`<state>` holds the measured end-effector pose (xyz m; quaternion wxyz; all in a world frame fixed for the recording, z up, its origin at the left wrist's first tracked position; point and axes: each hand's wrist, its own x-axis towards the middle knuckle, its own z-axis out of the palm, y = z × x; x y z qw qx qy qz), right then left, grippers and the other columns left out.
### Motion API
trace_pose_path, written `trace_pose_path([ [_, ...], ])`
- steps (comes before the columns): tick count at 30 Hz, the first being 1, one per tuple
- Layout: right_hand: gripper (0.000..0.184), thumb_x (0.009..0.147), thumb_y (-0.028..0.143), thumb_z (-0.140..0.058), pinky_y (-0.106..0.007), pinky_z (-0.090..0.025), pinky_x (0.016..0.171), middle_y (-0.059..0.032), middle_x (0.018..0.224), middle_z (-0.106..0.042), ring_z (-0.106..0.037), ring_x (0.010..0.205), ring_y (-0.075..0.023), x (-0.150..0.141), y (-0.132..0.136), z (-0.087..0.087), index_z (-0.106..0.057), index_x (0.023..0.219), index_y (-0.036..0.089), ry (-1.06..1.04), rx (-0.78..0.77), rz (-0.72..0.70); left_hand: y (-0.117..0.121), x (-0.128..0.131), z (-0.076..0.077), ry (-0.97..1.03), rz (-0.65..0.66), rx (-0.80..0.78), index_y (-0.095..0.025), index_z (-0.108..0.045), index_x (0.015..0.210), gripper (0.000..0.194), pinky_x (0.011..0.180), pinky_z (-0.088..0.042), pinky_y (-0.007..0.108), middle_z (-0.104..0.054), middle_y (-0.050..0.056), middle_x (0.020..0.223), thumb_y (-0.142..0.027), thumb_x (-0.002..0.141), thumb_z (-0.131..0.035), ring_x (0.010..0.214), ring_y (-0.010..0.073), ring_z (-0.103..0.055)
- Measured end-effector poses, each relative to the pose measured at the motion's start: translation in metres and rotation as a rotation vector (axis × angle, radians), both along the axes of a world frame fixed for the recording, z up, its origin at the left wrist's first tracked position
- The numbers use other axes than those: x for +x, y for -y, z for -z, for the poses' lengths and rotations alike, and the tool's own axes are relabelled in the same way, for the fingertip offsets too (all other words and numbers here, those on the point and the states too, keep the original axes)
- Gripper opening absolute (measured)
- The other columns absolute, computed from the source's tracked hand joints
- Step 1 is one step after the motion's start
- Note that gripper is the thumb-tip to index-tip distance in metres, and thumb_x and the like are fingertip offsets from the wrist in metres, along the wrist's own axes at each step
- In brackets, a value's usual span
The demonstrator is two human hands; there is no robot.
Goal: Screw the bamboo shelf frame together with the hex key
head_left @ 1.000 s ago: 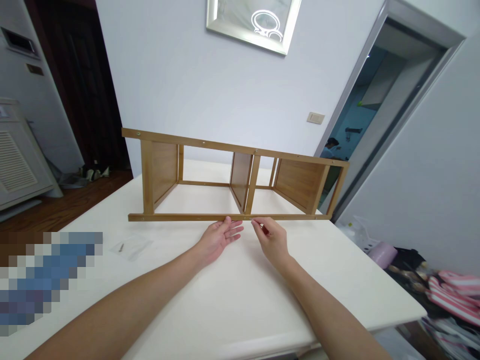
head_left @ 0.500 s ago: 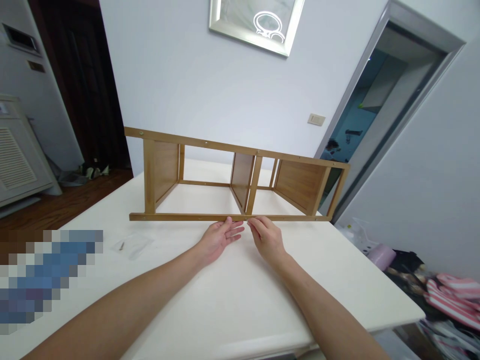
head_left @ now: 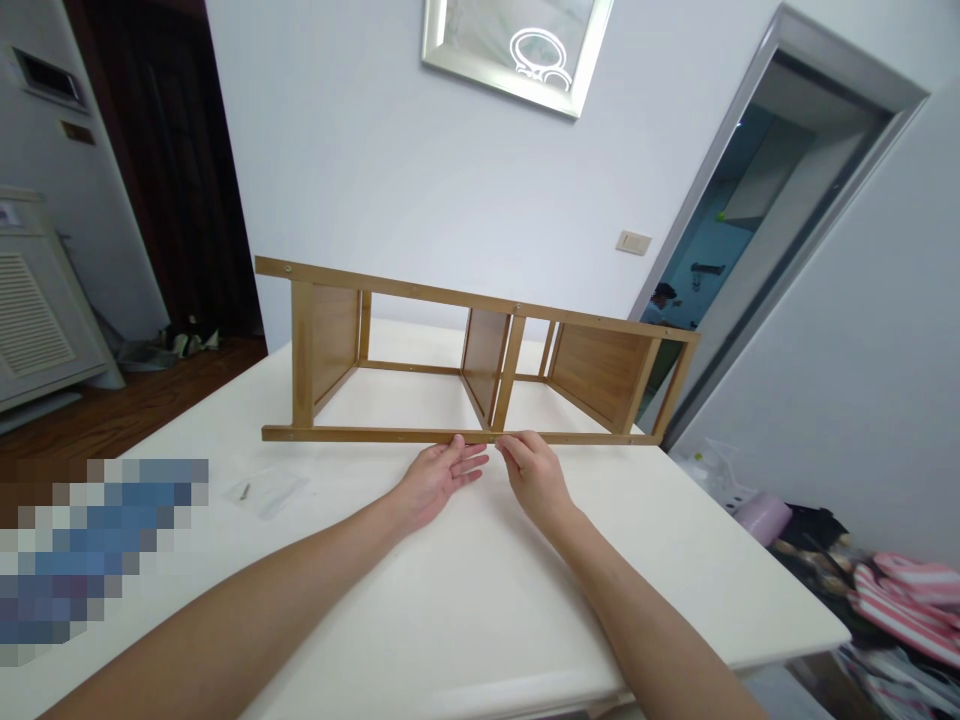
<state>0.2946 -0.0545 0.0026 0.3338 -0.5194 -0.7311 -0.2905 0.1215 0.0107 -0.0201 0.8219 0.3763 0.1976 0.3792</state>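
- Head view: my right hand (head_left: 536,475) is the nearer one to the spot where the middle crosspiece (head_left: 509,372) meets the lower rail (head_left: 352,435). Its thumb and first finger are pinched narrow there; if some small thing sits between the tips, I cannot tell.
- Just to the left, my left hand (head_left: 442,485) has its fingers spread wide, below the rail and a little apart from my right fingertips. Its thumb seems to rest on the wood, but the hand does not close around it.
- Directly ahead of my fingertips is the wooden frame (head_left: 302,360), on its side. Its long axis runs from left to right, across the direction in which my fingers reach, so the rail passes crosswise before both hands.
- Below my hands is the white table (head_left: 487,600), which carries the frame.
- Well to the left of my left fingers, a clear bag (head_left: 279,497) lies flat, with a small screw-like piece (head_left: 245,492) at it; inside or on top, I cannot tell.
- Above and beyond my fingers, the upper rail (head_left: 420,291) goes almost the same way as the lower one, sloping down toward the right.
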Motion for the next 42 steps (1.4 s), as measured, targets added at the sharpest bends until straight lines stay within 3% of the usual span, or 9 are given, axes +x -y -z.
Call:
trace_pose_path([
  [7, 0.020, 0.092, 0.011, -0.049, -0.030, -0.043, 0.065, -0.0067, 0.081, -0.064, -0.048, 0.073, -0.0172, 0.001, 0.004, -0.009, -0.066, 0.099, 0.018, 0.129, 0.029, -0.016, 0.002, 0.001, 0.000, -0.041, 0.044, 0.055, -0.011, -0.070, 0.095, 0.035, 0.102, -0.043, 0.046, -0.062, 0.020, 0.127, -0.043, 0.086, -0.062, 0.114, 0.0279, -0.061],
  [12, 0.016, 0.093, 0.015, -0.050, -0.029, -0.043, 0.064, -0.0054, 0.079, -0.063, -0.049, 0.072, -0.0160, 0.002, 0.006, -0.010, -0.066, 0.094, 0.019, 0.063, 0.069, 0.000, 0.000, 0.001, 0.001, -0.037, 0.040, 0.054, -0.011, -0.070, 0.096, 0.035, 0.102, -0.043, 0.046, -0.063, 0.020, 0.125, -0.044, 0.085, -0.063, 0.114, 0.0286, -0.061],
  [19, 0.016, 0.093, 0.015, -0.051, -0.029, -0.043, 0.065, -0.0057, 0.089, -0.067, -0.051, 0.073, -0.0146, 0.003, 0.010, -0.008, -0.066, 0.098, 0.021, 0.071, 0.075, -0.062, 0.001, 0.000, 0.002, -0.033, 0.036, 0.058, -0.011, -0.070, 0.096, 0.037, 0.103, -0.042, 0.046, -0.063, 0.020, 0.124, -0.045, 0.084, -0.064, 0.115, 0.0283, -0.060],
  [33, 0.023, 0.092, 0.009, -0.046, -0.029, -0.044, 0.067, -0.0075, 0.093, -0.067, -0.053, 0.077, -0.0160, 0.003, 0.011, -0.011, -0.065, 0.101, 0.020, 0.155, 0.023, -0.051, 0.001, 0.001, 0.001, -0.020, 0.037, 0.057, -0.011, -0.070, 0.094, 0.035, 0.103, -0.042, 0.047, -0.063, 0.020, 0.126, -0.044, 0.084, -0.065, 0.111, 0.0275, -0.062],
  [42, 0.018, 0.093, 0.014, -0.050, -0.025, -0.048, 0.069, -0.0055, 0.090, -0.069, -0.061, 0.080, -0.0138, 0.001, 0.010, -0.007, -0.066, 0.097, 0.020, 0.026, 0.033, -0.065, 0.002, 0.002, -0.001, -0.020, 0.024, 0.038, -0.010, -0.070, 0.092, 0.034, 0.102, -0.043, 0.045, -0.062, 0.021, 0.126, -0.043, 0.084, -0.065, 0.113, 0.0277, -0.062],
])
